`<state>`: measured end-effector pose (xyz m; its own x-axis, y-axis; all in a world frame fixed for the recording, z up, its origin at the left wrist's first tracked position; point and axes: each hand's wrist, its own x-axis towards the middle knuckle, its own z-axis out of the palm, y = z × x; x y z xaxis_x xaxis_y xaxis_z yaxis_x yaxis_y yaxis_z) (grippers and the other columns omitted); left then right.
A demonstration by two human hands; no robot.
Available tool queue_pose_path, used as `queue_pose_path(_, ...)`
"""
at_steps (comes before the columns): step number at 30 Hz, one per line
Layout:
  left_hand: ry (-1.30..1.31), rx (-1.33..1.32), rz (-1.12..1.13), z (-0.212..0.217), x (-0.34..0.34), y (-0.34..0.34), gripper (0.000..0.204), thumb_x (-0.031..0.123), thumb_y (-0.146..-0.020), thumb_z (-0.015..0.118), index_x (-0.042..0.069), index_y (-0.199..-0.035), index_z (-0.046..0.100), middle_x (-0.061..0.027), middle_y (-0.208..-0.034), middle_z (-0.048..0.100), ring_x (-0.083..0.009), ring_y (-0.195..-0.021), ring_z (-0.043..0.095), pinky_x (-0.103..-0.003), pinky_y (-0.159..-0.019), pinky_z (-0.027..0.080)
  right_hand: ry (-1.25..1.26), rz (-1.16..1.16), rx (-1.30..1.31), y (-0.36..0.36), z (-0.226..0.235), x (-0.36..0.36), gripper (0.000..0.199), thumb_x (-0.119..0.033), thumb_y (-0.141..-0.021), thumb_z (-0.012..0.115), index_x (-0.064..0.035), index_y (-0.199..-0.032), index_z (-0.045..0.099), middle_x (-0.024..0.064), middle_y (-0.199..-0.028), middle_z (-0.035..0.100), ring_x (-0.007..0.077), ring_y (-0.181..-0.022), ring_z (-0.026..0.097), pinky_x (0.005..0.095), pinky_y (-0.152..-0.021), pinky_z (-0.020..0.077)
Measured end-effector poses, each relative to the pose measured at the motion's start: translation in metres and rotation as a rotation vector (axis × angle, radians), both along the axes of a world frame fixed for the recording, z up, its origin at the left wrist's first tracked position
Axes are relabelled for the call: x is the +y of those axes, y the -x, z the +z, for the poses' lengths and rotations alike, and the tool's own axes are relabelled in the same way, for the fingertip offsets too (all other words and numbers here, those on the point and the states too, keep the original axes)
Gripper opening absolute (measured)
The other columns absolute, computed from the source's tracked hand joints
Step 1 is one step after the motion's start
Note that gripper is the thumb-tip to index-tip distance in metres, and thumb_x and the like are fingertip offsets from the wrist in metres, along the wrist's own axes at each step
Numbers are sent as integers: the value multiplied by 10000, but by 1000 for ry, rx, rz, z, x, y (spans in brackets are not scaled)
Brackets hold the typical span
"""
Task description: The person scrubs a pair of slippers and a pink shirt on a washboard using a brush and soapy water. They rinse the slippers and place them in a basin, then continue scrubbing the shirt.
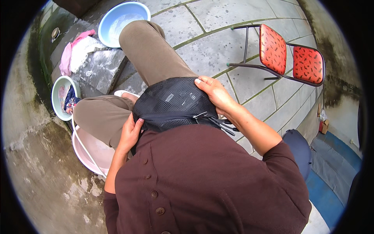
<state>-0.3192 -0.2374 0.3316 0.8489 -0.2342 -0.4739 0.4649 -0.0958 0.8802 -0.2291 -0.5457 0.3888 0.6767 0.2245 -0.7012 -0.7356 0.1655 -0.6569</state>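
Gripping a mesh bag point(165, 102) are left hand point(129, 133) and right hand point(217, 93).

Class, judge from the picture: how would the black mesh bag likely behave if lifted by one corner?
The black mesh bag would probably sag, since its thin-looking fabric curves softly between the left hand and right hand. The open weave suggests light material, though any contents are unclear. Its loose black cords would likely dangle.

Bright, diffuse daylight, with strong curving rim distortion.
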Motion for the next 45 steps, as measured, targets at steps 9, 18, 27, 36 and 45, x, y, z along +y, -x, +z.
queue_pose_path(9, -117, -85, -99, 3, -8, -11, 353, 235, -980, 532, -9, -1233, 497, -72, -914, 631, -117, -749, 563, -272, -654, 478, 218, 121, -86, 1, 3, -19, 283, -287, -986, 488, -24, -1001, 591, 9, -943, 576, 83, -859, 492, 261, -804, 422)
queue_pose_path(18, -344, -415, -697, 18, -105, -74, 318, 291, -948, 521, -17, -1026, 531, -257, -841, 627, -433, -839, 605, -507, -733, 459, 3, 447, 323, 58, -24, -166, 322, -256, -986, 511, -60, -1241, 531, 42, -1135, 639, 155, -964, 646, 344, -817, 544)
queue_pose_path(27, -476, -611, -1292, 20, -235, -73, 273, 221, -793, 614, 23, -954, 708, -139, -1029, 696, -325, -979, 651, -432, -772, 518, 105, 563, 554, 150, -112, -197, 259, -207, -966, 537, -58, -1177, 561, 62, -1067, 640, 173, -927, 631, 351, -770, 516)
queue_pose_path(36, -478, -770, 20, 45, -10, -58, 216, 207, -913, 565, 66, -1056, 645, -130, -970, 643, -284, -897, 624, -374, -793, 491, 481, 783, 266, 116, -108, -178, 163, -161, -953, 552, -43, -1046, 615, 44, -872, 650, 126, -740, 612, 272, -628, 471)
queue_pose_path(45, -548, 271, 471, 24, 9, 244, 66, 123, -875, 658, 65, -856, 635, -39, -725, 650, -114, -640, 616, -267, -631, 485, 603, 699, -686, -37, -14, -44, 172, -151, -948, 592, -40, -817, 576, -34, -657, 523, 48, -563, 452, 193, -521, 365)
